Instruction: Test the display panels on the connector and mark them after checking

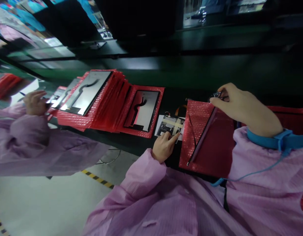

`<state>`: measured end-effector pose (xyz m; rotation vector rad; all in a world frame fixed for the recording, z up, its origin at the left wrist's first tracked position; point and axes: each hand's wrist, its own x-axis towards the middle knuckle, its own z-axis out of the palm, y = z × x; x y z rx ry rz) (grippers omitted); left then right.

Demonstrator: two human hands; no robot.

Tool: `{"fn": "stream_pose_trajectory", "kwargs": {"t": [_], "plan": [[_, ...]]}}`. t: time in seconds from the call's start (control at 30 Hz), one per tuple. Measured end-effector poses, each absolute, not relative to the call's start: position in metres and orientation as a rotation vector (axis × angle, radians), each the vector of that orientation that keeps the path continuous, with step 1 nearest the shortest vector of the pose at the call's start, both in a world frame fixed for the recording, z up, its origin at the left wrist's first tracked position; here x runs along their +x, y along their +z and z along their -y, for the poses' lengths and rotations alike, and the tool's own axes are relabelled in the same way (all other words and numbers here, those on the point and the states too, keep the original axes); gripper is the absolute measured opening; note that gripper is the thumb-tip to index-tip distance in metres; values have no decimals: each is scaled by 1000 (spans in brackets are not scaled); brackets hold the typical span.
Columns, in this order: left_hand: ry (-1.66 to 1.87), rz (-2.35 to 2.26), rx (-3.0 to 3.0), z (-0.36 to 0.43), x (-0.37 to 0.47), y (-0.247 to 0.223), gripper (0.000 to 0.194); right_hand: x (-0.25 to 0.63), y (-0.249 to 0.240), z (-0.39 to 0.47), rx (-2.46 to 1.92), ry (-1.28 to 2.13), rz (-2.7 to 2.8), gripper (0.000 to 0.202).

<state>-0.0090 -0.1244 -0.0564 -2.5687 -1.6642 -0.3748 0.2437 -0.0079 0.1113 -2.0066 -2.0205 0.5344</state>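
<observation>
My left hand [163, 147] rests at the lower edge of a small black circuit board [171, 123], index finger stretched onto it and other fingers partly bent. The board carries pale tape strips and lies over white sheets. My right hand [249, 109], with a blue wrist strap [267, 140], pinches a small dark, shiny item [216, 94] that I cannot make out. Below these fingers a thin dark panel edge [202, 137] slants across a red bubble-wrap pouch [190, 131].
Left of the board, a grey panel with a black cable [147, 109] lies on red wrap, beside a stack of red pouches [104, 111] topped by another panel [86, 91]. At the far left is another person's hand [35, 102]. More red wrap [291, 123] lies right.
</observation>
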Motion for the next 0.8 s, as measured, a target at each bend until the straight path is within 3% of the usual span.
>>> {"fn": "stream_pose_trajectory", "kwargs": {"t": [0.27,0.47,0.57,0.8], "plan": [[-373,1569,-2621,121,-12,-58,42,247,104,10,-1998,389,2076,43],[-566,1503,-2599,123,-12,-58,40,251,102,20,-1965,342,1972,69],[-668,1269,-2734,126,-11,-55,44,254,107,31,-2036,423,1903,71],[-501,1128,-2991,122,-7,-56,48,295,114,56,-2091,490,1744,76]]}}
